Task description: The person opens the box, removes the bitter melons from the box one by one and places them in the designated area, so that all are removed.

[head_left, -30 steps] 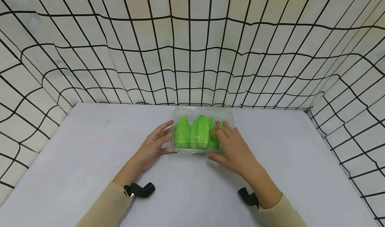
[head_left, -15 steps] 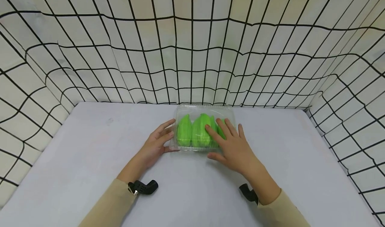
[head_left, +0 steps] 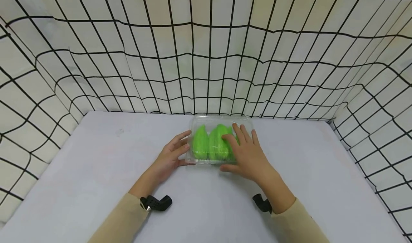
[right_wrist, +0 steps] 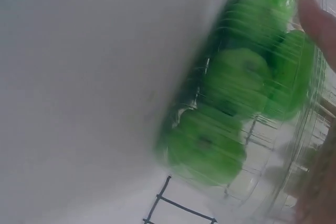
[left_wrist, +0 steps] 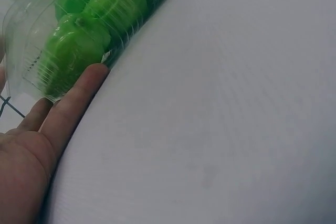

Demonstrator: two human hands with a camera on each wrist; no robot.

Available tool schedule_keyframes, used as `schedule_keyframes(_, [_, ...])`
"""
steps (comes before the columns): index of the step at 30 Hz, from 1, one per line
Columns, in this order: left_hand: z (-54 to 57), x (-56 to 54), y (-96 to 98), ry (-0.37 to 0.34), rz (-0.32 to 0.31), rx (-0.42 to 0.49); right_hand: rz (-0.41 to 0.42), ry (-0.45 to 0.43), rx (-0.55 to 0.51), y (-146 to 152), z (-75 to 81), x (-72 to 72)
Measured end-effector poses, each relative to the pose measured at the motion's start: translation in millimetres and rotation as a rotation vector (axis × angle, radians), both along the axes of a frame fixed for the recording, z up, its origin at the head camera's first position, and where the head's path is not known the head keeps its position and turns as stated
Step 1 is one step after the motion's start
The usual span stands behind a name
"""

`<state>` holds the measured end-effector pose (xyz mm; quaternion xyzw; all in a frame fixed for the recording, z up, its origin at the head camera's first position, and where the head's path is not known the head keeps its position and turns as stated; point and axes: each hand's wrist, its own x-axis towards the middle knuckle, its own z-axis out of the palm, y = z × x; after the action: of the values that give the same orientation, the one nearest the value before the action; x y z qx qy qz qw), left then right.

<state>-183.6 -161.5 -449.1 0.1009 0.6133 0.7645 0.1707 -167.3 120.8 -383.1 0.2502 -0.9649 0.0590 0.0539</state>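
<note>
A clear plastic clamshell box lies near the far edge of the white table. Inside it are several bright green, ridged, fruit-like pieces with pointed tips; their exact kind is unclear. My left hand rests at the box's left end, fingers along the side and thumb against the front lower edge. Over the right half of the lid spreads my right hand, index bent and thumb extended near the front edge. It hides part of the green pieces. Whether all its fingertips touch the lid I cannot tell.
A white table lies under the box and hands. Black netting hangs over pale walls at the back and both sides. A black wrist device sits on the left wrist, another on the right.
My right hand has slid slightly left over the lid; its fingers spread, then the index bent. The left hand keeps its place at the box. The head view has shifted a little.
</note>
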Motion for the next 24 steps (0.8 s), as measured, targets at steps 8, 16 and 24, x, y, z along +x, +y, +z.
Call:
schedule_keyframes(8, [-2.7, 1.1, 2.1, 0.003, 0.006, -0.026, 0.035, 0.065, 0.041, 3.7, -8.0, 1.4])
schedule_keyframes(16, [-2.4, 1.4, 3.3, 0.002, 0.008, -0.045, 0.028, 0.063, 0.038, 5.3, -9.5, 2.0])
schedule_keyframes(24, [-3.1, 0.5, 1.9, 0.019, 0.017, -0.048, 0.033, 0.058, 0.024, 3.1, -9.6, 0.3])
